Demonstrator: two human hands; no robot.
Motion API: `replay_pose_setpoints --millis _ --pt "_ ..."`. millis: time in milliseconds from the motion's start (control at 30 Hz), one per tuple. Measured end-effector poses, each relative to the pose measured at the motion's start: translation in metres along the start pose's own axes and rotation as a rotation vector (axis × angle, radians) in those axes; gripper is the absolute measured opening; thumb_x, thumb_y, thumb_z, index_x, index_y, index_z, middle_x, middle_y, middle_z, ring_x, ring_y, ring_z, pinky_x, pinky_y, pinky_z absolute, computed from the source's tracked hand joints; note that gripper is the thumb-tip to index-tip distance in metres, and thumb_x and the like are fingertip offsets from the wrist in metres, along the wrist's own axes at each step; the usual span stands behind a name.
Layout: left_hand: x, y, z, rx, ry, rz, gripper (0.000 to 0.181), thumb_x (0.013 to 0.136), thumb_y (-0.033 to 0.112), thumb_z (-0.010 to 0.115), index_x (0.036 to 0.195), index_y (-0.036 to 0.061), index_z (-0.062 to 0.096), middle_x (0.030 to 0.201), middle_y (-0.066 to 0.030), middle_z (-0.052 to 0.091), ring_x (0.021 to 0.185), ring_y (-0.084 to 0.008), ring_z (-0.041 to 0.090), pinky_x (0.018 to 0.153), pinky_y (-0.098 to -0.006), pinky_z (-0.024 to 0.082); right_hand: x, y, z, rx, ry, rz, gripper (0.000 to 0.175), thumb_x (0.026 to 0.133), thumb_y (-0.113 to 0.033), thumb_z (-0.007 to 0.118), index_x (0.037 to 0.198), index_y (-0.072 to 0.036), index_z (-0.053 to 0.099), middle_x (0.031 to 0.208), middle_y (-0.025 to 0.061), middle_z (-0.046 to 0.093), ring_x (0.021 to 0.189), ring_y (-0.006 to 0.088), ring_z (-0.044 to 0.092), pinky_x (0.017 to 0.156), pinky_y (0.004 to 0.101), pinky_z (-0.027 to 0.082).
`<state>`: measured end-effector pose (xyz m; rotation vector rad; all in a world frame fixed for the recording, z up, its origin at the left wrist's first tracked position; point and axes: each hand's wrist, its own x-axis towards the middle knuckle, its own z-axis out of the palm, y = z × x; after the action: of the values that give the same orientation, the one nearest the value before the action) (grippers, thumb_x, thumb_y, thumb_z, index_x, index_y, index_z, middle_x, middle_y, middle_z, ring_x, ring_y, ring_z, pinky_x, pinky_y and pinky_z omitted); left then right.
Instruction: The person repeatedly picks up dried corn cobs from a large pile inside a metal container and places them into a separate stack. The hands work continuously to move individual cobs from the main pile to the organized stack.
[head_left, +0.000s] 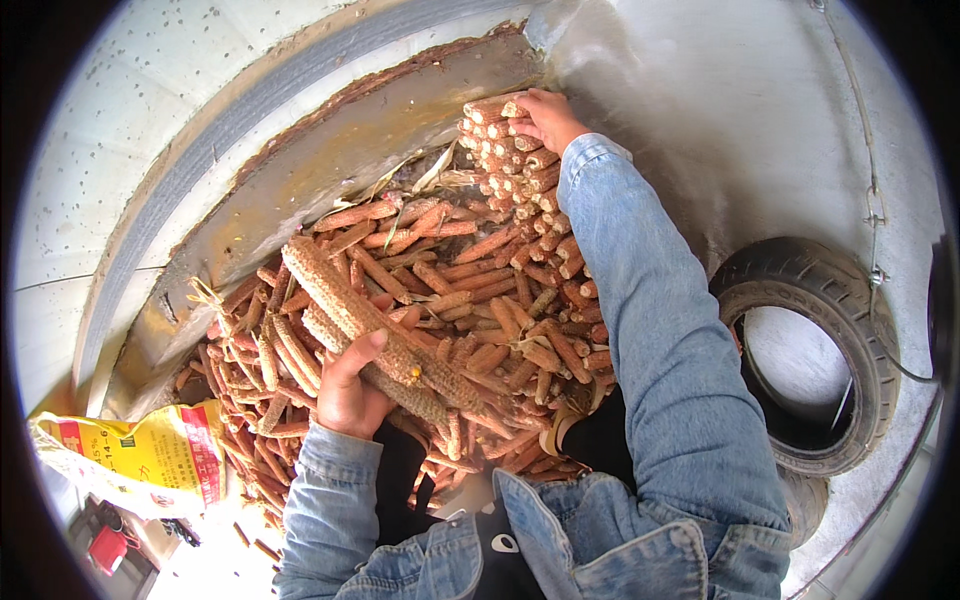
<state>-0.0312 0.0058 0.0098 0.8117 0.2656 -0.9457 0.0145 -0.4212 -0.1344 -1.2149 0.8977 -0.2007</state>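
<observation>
My left hand grips a couple of long, shelled corncobs, one with a yellow kernel still on it. They are held above a loose heap of reddish corncobs around my feet. At the far end, my right hand has its fingers around a corncob on the top layer of a neat stack of corncobs. The stacked cobs lie with their cut ends facing me, against the wall. My right palm hides part of the top row.
A worn tyre leans at the right, with a chain hanging above it. A yellow printed sack is at the left. Dry husks lie beside the stack. A low ledge and a pale wall bound the heap.
</observation>
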Motion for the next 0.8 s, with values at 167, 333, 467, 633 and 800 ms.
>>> replay_pose_setpoints --millis 167,333,467,633,800 --pt "0.004 0.000 -0.001 0.080 0.102 -0.043 0.050 0.079 0.000 0.065 0.125 -0.0002 0.046 0.114 -0.0148 0.058 0.107 -0.0316 0.059 0.088 -0.0471 0.052 0.027 0.021 -0.010 -0.883 0.152 -0.299 0.041 0.087 -0.026 0.062 0.122 -0.004 0.059 0.118 0.0168 0.061 0.100 0.0314 0.062 0.090 0.0388 0.050" --pt "0.007 -0.004 -0.002 0.108 0.131 -0.030 0.047 0.078 -0.001 0.066 0.122 -0.0023 0.049 0.106 -0.0142 0.061 0.104 -0.0291 0.061 0.086 -0.0450 0.053 0.012 0.030 -0.016 -1.262 -0.035 -0.455 0.043 0.089 -0.015 0.044 0.131 -0.016 0.055 0.133 0.0166 0.053 0.121 0.0347 0.051 0.102 0.0390 0.040" --pt "0.010 -0.006 -0.006 0.223 0.109 -0.058 0.045 0.082 0.007 0.067 0.122 -0.0026 0.050 0.113 -0.0125 0.060 0.112 -0.0305 0.058 0.094 -0.0426 0.049 -0.015 0.015 0.001 -1.436 0.009 -0.276 0.049 0.088 -0.010 0.045 0.136 -0.015 0.049 0.137 0.0163 0.049 0.123 0.0347 0.048 0.104 0.0406 0.038" --pt "0.013 -0.009 -0.009 0.270 0.124 -0.021 0.040 0.081 0.006 0.068 0.118 -0.0004 0.053 0.105 -0.0093 0.063 0.103 -0.0249 0.061 0.088 -0.0398 0.050 -0.075 0.003 0.061 -0.793 -0.140 -0.498 0.042 0.092 -0.009 0.052 0.135 -0.009 0.049 0.127 0.0128 0.058 0.105 0.0221 0.061 0.088 0.0322 0.050" --pt "0.014 -0.009 -0.010 0.270 0.152 0.031 0.037 0.082 0.002 0.067 0.116 0.0018 0.053 0.102 -0.0072 0.063 0.094 -0.0209 0.063 0.082 -0.0361 0.053 -0.175 0.021 0.106 -0.418 -0.734 -0.168 0.037 0.096 -0.025 0.055 0.128 -0.006 0.054 0.100 0.0093 0.068 0.077 0.0126 0.066 0.067 0.0262 0.055"
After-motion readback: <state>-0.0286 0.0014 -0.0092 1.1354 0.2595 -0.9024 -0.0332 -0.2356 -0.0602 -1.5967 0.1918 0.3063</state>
